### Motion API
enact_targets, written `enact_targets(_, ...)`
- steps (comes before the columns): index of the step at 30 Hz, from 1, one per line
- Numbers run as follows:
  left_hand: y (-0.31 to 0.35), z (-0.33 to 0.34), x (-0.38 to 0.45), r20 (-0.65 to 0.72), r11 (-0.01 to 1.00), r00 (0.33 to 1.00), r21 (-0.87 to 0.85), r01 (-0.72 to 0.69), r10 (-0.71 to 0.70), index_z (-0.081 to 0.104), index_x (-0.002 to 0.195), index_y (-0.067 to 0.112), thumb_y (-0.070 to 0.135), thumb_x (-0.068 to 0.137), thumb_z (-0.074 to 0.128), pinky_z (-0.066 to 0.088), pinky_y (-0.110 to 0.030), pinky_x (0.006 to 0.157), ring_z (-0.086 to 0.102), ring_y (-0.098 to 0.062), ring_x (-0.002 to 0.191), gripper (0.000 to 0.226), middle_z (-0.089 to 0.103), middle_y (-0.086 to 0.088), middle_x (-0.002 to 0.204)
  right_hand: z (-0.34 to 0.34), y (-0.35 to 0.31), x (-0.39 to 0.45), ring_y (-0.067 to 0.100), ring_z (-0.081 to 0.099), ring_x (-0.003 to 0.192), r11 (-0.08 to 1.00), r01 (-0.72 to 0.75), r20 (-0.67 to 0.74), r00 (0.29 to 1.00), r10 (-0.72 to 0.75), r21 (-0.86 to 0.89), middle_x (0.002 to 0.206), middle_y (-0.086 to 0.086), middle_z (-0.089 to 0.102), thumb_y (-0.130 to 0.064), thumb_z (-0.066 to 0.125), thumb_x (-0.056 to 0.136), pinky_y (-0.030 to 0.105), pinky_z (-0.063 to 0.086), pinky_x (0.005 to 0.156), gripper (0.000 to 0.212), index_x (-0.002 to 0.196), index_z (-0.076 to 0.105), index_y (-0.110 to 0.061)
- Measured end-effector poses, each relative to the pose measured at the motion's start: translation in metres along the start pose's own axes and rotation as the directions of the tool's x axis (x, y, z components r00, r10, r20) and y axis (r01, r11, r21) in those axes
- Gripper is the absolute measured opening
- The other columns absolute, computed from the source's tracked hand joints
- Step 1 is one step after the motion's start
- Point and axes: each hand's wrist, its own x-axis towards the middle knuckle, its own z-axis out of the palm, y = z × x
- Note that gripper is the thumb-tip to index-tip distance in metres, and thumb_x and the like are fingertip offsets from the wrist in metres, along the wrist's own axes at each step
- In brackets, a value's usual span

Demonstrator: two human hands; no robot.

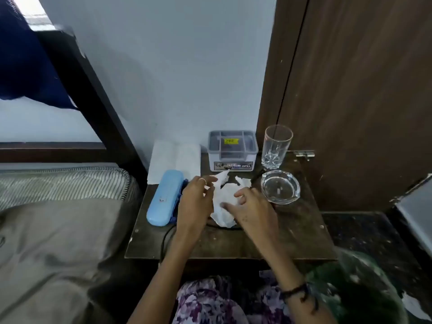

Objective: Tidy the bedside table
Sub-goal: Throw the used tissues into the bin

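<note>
Crumpled tissue handled at the centre of the bedside table

The crumpled tissue [224,203] lay mid-table on the bedside table [292,232], over a black cable [166,237]. It was pinched at its upper left edge by the left hand [195,202], while the right hand [253,210] was pressed onto it with fingers spread and gripped nothing. The tissue was judged light, soft and easily torn, so it was best gathered by its bunched middle. Room was limited: a blue case [164,197] lay just beside the left hand, a glass ashtray [280,187] near the right, and a fragile drinking glass [275,146] and a plastic box [232,149] stood behind. Open surface was available toward the front edge.
</note>
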Motion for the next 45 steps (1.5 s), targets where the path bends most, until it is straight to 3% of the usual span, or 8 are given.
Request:
enact_targets(5, -0.016, 0.015, 0.001, -0.069, 0.994, 0.996, -0.098, 0.044, -0.051, 0.064, 0.099, 0.016, 0.005, 0.088, 0.055, 0.04, 0.002, 0.064, 0.056, 0.002, 0.075, 0.018, 0.065, -0.003, 0.096, 0.038, 0.021, 0.001, 0.024, 0.057, 0.096, 0.992, 0.057, -0.098, 0.993, -0.068, -0.11, 0.099, 0.002, 0.062, -0.034, 0.067, 0.08, 0.035, 0.045, 0.076, 0.027, 0.1, 0.061, -0.018)
enact_targets(13, -0.014, 0.03, -0.012, -0.063, 0.975, 0.99, -0.193, 0.114, -0.128, 0.063, 0.109, 0.015, 0.013, 0.091, 0.054, 0.043, -0.003, 0.068, 0.06, -0.001, 0.083, 0.02, 0.067, 0.002, 0.103, 0.023, 0.045, -0.009, 0.005, 0.049, 0.062, 0.821, 0.096, -0.277, 0.958, 0.077, 0.562, 0.073, -0.003, 0.062, -0.022, 0.065, 0.086, 0.014, 0.039, 0.056, 0.003, 0.084, 0.063, -0.021)
enact_targets(20, -0.012, 0.069, -0.003, 0.158, 0.977, 0.986, 0.201, -0.078, 0.046, 0.051, 0.13, 0.026, 0.032, 0.078, 0.071, 0.048, -0.034, 0.086, 0.05, -0.02, 0.108, 0.056, 0.049, -0.003, 0.121, 0.013, 0.066, -0.007, 0.007, 0.053, 0.064, 0.612, 0.084, -0.356, 0.871, 0.337, 0.786, 0.073, -0.003, 0.063, -0.015, 0.066, 0.085, 0.026, 0.044, 0.062, 0.017, 0.077, 0.059, -0.029)
enact_targets(26, -0.006, 0.089, -0.004, 0.135, 0.866, 0.969, 0.437, -0.244, 0.205, 0.067, 0.082, -0.003, 0.016, 0.079, 0.067, 0.041, -0.04, 0.07, 0.055, -0.034, 0.09, 0.019, 0.058, -0.016, 0.101, 0.016, 0.071, -0.007, 0.011, 0.051, 0.061, 0.602, 0.049, -0.336, 0.865, 0.373, 0.797, 0.069, -0.002, 0.062, -0.013, 0.066, 0.085, 0.031, 0.045, 0.057, 0.015, 0.077, 0.061, -0.025)
enact_targets(30, 0.012, 0.078, -0.006, 0.027, 0.997, 0.998, 0.053, -0.054, 0.052, 0.067, 0.078, 0.006, 0.009, 0.085, 0.06, 0.045, -0.028, 0.069, 0.057, -0.016, 0.076, 0.01, 0.066, -0.004, 0.09, 0.01, 0.068, -0.01, 0.01, 0.051, 0.057, 0.563, 0.051, -0.32, 0.863, 0.391, 0.825, 0.069, -0.001, 0.063, -0.013, 0.066, 0.085, 0.022, 0.044, 0.049, 0.015, 0.077, 0.061, -0.024)
enact_targets(33, 0.035, 0.061, -0.013, 0.0, 0.952, 0.996, -0.297, 0.081, -0.085, 0.065, 0.072, 0.03, 0.013, 0.084, 0.063, 0.057, -0.043, 0.069, 0.066, -0.015, 0.067, 0.021, 0.067, 0.01, 0.067, -0.009, 0.068, -0.014, 0.008, 0.05, 0.055, 0.538, 0.08, -0.339, 0.851, 0.402, 0.839, 0.07, 0.004, 0.062, -0.011, 0.065, 0.086, 0.019, 0.044, 0.047, 0.013, 0.078, 0.061, -0.022)
enact_targets(36, 0.063, 0.061, -0.025, 0.048, 0.883, 0.996, -0.462, 0.086, -0.072, 0.066, 0.072, 0.032, 0.013, 0.082, 0.065, 0.054, -0.027, 0.062, 0.061, -0.001, 0.054, 0.021, 0.066, 0.014, 0.054, -0.036, 0.077, -0.023, 0.006, 0.049, 0.052, 0.528, 0.133, -0.388, 0.827, 0.408, 0.839, 0.066, 0.004, 0.059, -0.01, 0.063, 0.086, 0.019, 0.044, 0.047, 0.011, 0.079, 0.06, -0.018)
enact_targets(45, 0.151, 0.193, -0.109, 0.4, 0.912, 0.916, -0.382, 0.148, 0.018, 0.07, 0.093, 0.021, 0.014, 0.085, 0.058, 0.045, -0.011, 0.065, 0.063, -0.006, 0.072, 0.016, 0.07, 0.008, 0.083, -0.11, 0.197, -0.078, 0.002, 0.056, 0.057, 0.677, 0.077, -0.616, 0.499, 0.609, 0.732, 0.074, 0.003, 0.063, -0.012, 0.062, 0.087, 0.018, 0.048, 0.056, 0.011, 0.083, 0.058, -0.022)
